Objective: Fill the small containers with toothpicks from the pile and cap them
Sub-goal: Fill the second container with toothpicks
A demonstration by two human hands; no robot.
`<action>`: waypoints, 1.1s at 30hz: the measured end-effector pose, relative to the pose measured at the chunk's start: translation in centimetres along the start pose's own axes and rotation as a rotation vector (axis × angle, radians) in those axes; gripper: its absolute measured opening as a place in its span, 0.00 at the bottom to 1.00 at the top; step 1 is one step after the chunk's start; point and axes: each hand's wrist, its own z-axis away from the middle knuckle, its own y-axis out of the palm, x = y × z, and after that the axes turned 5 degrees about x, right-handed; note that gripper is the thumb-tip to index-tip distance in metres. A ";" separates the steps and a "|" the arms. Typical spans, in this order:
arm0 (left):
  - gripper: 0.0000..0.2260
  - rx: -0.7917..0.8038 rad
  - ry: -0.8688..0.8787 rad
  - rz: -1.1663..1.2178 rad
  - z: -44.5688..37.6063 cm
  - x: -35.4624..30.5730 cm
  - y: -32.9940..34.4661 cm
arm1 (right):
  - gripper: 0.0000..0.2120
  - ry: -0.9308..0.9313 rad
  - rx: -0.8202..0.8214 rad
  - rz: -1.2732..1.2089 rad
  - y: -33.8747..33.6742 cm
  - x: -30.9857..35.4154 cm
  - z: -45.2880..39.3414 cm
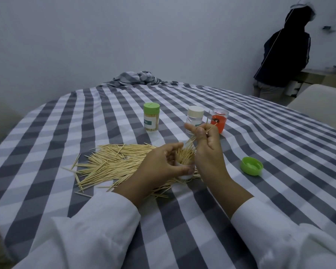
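Now | left hand [163, 162] grips upright container [184, 171] | right hand [206, 148] pinches tilted toothpicks [194, 139]

Dim, cool, flat light; soft shadows; wide-angle bending at edges; slight blur toward corners.

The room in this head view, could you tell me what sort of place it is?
Probably a home dining room: a round table under a checked tablecloth, a pale chair beside it, and plain white walls.
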 end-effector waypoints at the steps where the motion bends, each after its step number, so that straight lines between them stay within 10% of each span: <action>1: 0.37 -0.006 0.002 -0.009 0.0 0.0 0.0 | 0.06 0.026 0.018 -0.016 0.1 -0.3 0.0; 12: 0.37 -0.071 -0.003 -0.061 -0.1 -0.1 -0.4 | 0.13 0.079 0.028 0.069 -0.4 -0.8 0.8; 23: 0.29 -0.072 0.007 -0.054 0.1 -0.1 -0.5 | 0.24 -0.059 0.330 0.818 -0.3 -0.6 0.9; 33: 0.31 -0.068 0.012 -0.087 0.0 -0.2 -0.6 | 0.22 -0.053 0.275 0.516 -1.6 -0.7 0.8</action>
